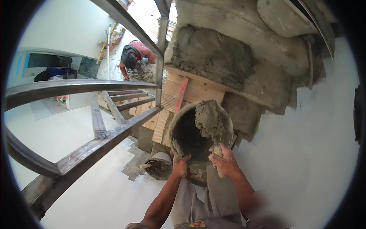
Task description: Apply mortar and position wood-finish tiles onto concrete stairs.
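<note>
My right hand (225,160) is wrapped round the handle of a trowel (218,149). A thick lump of wet grey mortar (207,118) covers the trowel's blade, which is over the mouth of a large round bucket (227,124). Mortar smears coat the bucket's inner wall, and its inside is in dark shadow. On the near left side of the rim, my left hand (180,165) grips the bucket, thumb over the edge; its other fingers are partly hidden. A mortar-crusted piece (177,148) stands at the rim just above that hand.
Wet mortar (213,53) covers part of the step ahead, above wooden boards (194,87) with a red strip (182,94). A smaller bucket (162,156) stands lower left. Metal railing (95,147) runs along the left. Below, another person (139,53) bends over the floor.
</note>
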